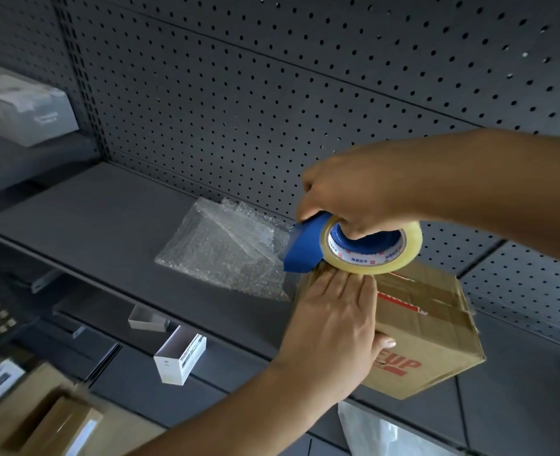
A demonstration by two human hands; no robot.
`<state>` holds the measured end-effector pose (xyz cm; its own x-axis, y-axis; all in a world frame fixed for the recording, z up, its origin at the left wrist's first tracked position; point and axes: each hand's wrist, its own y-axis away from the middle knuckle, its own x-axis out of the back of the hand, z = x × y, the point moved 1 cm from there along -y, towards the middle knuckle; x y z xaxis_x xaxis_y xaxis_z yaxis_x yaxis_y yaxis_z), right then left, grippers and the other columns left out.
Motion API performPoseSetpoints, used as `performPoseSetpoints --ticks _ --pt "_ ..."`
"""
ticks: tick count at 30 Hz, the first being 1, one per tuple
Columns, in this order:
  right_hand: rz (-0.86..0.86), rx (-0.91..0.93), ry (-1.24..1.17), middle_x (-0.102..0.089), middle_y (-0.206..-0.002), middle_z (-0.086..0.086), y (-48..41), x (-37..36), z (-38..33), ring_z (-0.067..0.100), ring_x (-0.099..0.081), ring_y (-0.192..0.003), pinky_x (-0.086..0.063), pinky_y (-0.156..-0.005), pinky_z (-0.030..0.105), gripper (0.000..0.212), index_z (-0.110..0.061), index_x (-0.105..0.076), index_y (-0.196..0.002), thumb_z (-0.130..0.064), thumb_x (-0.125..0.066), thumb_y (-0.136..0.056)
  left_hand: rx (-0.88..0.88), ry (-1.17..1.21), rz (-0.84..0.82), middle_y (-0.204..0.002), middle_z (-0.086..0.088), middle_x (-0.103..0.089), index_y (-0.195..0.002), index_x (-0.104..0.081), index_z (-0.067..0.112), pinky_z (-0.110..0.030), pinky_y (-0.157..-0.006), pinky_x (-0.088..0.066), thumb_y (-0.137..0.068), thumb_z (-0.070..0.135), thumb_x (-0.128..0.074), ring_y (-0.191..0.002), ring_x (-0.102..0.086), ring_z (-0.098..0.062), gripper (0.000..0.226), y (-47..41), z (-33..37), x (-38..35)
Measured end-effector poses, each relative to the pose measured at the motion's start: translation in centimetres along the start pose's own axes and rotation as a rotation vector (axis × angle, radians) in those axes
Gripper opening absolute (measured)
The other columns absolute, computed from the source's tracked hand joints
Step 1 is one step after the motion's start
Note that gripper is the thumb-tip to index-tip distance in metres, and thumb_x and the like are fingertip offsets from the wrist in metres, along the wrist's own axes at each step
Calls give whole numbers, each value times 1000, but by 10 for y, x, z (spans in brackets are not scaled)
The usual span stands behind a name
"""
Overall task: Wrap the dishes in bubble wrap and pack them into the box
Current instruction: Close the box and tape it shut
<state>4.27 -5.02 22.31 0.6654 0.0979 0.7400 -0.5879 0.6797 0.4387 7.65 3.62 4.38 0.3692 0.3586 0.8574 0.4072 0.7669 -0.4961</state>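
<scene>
**Cardboard box pressed and taped on a grey shelf**

Red block letters are printed on the near side of the closed brown cardboard box point(430, 327). "UP" can be read, with part of a letter before it; the rest is covered by the wrist. A red printed strip point(400, 302) runs across the box top under glossy tape, and its wording cannot be made out. Small red and blue print circles the white core of the roll of clear packing tape point(407, 255), too small to be read. Faint lettering on the blurred grey carton point(18, 106) at the upper left is illegible. A barcode-like label is seen on the small white carton point(173, 360) lower down.

The box is set at the front edge of the dark grey metal shelf point(107, 218). The left hand point(334, 317) is laid flat on its top, fingers straight and together, thumb down the near side. The blue plastic tape dispenser point(305, 245), which carries the roll, is gripped by the right hand point(361, 195) with fingers curled through its core, and is held against the box's far top edge. A crumpled sheet of clear bubble wrap point(219, 248) lies on the shelf just beside the box.

The shelf is backed by a dark perforated metal panel point(272, 93). Brown cartons point(41, 422) are seen at the lower left and a white plastic bag point(370, 432) beneath the box.
</scene>
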Motion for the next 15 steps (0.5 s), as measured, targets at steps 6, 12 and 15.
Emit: performPoseSetpoints --ticks 6,12,15 --pt "-7 1 -68 -54 -113 -10 2 1 -1 18 -55 -96 -54 -75 38 58 -46 -50 -138 -16 -61 -89 -35 276 302 -127 2 -65 -121 -66 15 -37 -111 -39 -87 50 -73 -121 -58 -17 50 15 -7 -18" --pt "23 -13 -144 -56 -118 -11 8 -6 6 12 -48 -94 -46 -71 31 56 -45 -53 -137 -15 -60 -90 229 646 635 -125 -9 -47 -118 -52 12 -21 -108 -41 -80 31 -85 -123 -49 -11 53 40 -15 -31" --pt "39 -23 -208 -56 -116 -11 14 -9 10 10 -48 -91 -50 -72 32 53 -45 -56 -132 -15 -60 -89 473 995 546 -119 -14 -57 -124 -43 15 -33 -110 -40 -70 35 -92 -123 -54 -23 76 42 -29 -37"
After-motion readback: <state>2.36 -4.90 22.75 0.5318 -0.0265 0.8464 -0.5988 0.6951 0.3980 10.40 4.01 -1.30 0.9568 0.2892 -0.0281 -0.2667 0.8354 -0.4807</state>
